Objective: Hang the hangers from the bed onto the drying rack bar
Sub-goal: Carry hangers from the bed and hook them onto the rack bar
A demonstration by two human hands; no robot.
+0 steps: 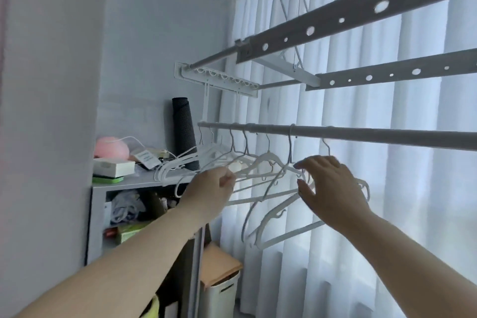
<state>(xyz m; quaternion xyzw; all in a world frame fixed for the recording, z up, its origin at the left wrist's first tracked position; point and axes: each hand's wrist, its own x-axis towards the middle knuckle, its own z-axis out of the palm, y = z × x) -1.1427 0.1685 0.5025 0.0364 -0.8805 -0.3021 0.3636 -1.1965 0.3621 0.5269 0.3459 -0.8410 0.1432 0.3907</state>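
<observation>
Hanging by their hooks along the left end of the drying rack bar (335, 133), white hangers (267, 156) crowd together. The left hand (209, 188) pinches one with curled fingers, and the right hand (327, 183) touches another, fingers spread. A sheer curtain (374, 227) hangs behind, with a cluttered shelf (144, 183) at left.

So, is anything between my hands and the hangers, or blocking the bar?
Nothing visible does. The left hand grips one of the hangers, the right hand touches them with spread fingers, and they hang hooked on the bar.
</observation>
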